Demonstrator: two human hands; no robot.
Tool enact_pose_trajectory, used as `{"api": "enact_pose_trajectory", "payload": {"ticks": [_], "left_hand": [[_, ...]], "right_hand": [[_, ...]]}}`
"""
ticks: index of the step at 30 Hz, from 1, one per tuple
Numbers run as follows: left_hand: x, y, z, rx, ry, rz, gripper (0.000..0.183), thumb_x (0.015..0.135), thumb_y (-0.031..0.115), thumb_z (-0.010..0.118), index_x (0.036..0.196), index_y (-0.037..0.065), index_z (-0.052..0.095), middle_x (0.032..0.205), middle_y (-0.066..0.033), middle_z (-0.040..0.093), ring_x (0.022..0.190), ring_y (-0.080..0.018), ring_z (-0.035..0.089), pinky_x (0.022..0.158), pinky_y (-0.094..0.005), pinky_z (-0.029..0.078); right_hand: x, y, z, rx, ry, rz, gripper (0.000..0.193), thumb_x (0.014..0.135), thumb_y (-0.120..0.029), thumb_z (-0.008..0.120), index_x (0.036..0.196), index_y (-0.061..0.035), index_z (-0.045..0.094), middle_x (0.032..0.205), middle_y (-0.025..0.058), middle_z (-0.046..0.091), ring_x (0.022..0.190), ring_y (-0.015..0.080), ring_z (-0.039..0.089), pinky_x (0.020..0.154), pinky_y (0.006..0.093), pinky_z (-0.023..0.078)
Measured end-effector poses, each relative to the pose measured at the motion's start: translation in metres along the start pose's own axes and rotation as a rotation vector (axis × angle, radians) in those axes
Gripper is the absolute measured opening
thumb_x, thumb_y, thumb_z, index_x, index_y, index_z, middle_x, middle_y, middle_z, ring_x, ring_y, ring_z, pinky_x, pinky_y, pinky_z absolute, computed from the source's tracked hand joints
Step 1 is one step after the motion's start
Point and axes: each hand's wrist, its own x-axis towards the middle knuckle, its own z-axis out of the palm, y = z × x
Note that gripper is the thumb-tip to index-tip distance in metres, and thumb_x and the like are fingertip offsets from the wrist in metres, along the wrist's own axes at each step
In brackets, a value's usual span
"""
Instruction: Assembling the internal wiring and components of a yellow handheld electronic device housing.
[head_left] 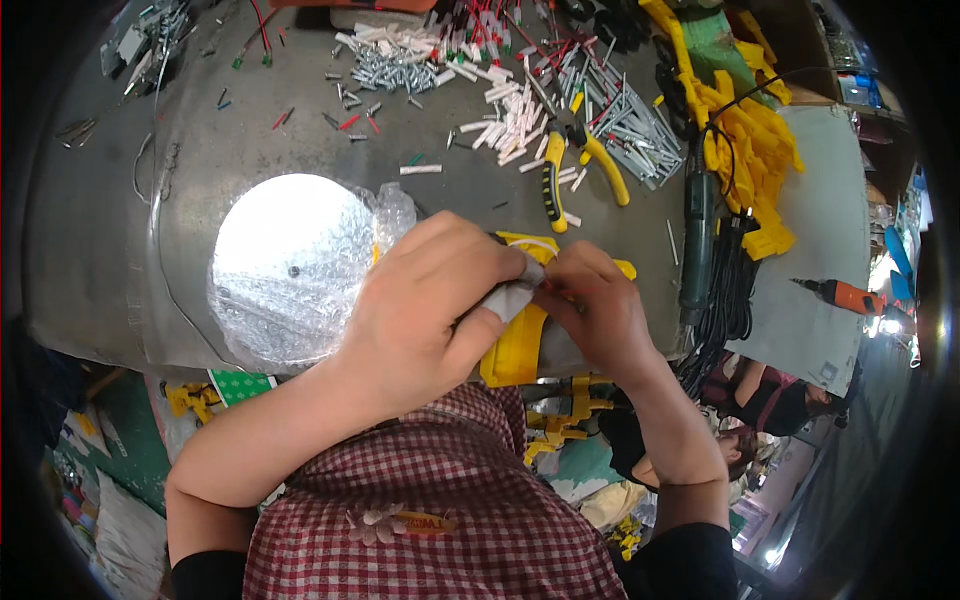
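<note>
My left hand [430,290] is closed over a yellow plastic part [515,358] at the table's near edge. A grey-white scrap [512,298], perhaps cloth or tape, shows at its thumb and forefinger. Close by on the right, my right hand [598,315] pinches its fingertips together beside the same part. A small reddish bit shows there, but what it grips is hidden. Beyond the fingers, a white strand [530,242] curves over the yellow part. Left of my left hand lies a round silvery disc [290,265] wrapped in clear film.
Yellow-and-black pliers [553,180] lie beyond my hands, among white sleeves [515,120] and long metal pins [630,125]. Screws [390,75] are heaped farther back. At right are a dark green corded tool [698,240], yellow plastic parts [745,150] and an orange-handled tool [850,297].
</note>
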Motion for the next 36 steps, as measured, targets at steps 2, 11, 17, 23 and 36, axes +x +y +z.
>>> {"api": "enact_pose_trajectory", "payload": {"ticks": [2,11,17,23,36], "left_hand": [[-0.004,-0.002,-0.001,-0.004,-0.034,-0.01,0.015,0.074,0.005,0.063,0.087,-0.001,0.06,0.082,-0.0122,0.058,0.077,-0.0296,0.056,0.07,-0.0361,0.045],[-0.001,0.002,-0.008,-0.076,-0.033,-0.002,0.014,0.076,0.006,0.06,0.088,0.0,0.061,0.085,-0.0121,0.058,0.08,-0.0268,0.056,0.071,-0.0333,0.044],[-0.001,-0.001,-0.009,-0.066,-0.036,0.002,0.015,0.075,0.006,0.061,0.089,0.0,0.061,0.085,-0.0123,0.058,0.08,-0.0269,0.056,0.071,-0.0329,0.045],[-0.005,-0.009,-0.003,-0.095,-0.018,0.061,0.017,0.074,0.007,0.063,0.09,0.0,0.06,0.084,-0.0117,0.058,0.079,-0.0284,0.055,0.071,-0.035,0.045],[-0.005,-0.003,-0.003,-0.105,0.003,0.01,0.015,0.075,0.005,0.063,0.089,-0.001,0.06,0.085,-0.0115,0.058,0.08,-0.0284,0.056,0.071,-0.0363,0.045]], "right_hand": [[-0.01,0.011,-0.004,0.227,0.059,0.028,0.016,0.076,-0.009,0.068,0.09,-0.0025,0.064,0.081,0.0083,0.056,0.074,0.0261,0.056,0.065,0.0357,0.045],[-0.006,0.001,-0.017,0.385,0.156,0.284,0.013,0.08,-0.003,0.066,0.092,-0.0017,0.066,0.073,0.0067,0.057,0.07,0.0146,0.058,0.064,0.0266,0.045],[0.005,-0.009,-0.004,0.155,0.147,0.098,0.012,0.076,0.0,0.069,0.086,-0.0001,0.061,0.076,0.007,0.06,0.071,0.0139,0.06,0.062,0.0254,0.046],[-0.002,0.001,0.007,0.29,0.284,0.269,0.013,0.075,0.0,0.07,0.082,-0.0017,0.06,0.073,0.0078,0.058,0.064,0.0171,0.058,0.057,0.0285,0.046],[0.0,0.006,0.016,0.079,0.369,-0.122,0.019,0.068,0.0,0.074,0.081,-0.0025,0.06,0.075,0.0093,0.059,0.066,0.0241,0.058,0.06,0.0314,0.046]]}}
